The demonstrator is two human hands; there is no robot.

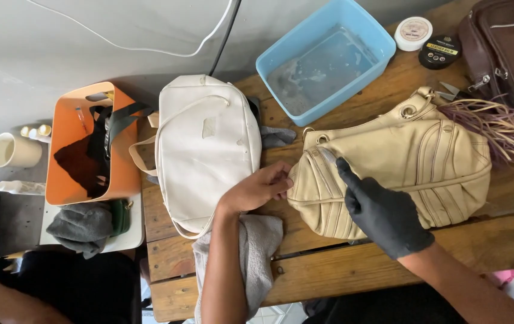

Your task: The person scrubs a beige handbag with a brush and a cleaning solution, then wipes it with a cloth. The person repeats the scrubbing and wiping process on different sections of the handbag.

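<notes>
Orange bin point(68, 138) with black straps sits far left, off the wooden table point(329, 270). White handbag point(206, 150) lies flat on the table. Bare left hand point(260, 187) pinches the left edge of the beige handbag point(413, 162) (grey cloth point(251, 252) under the forearm). Right hand point(383, 213), black-gloved, lies on the beige bag, index finger pressing its seam, grasping nothing. Blue tub point(326, 57) behind, brown bag point(503, 48) at the top right corner.
</notes>
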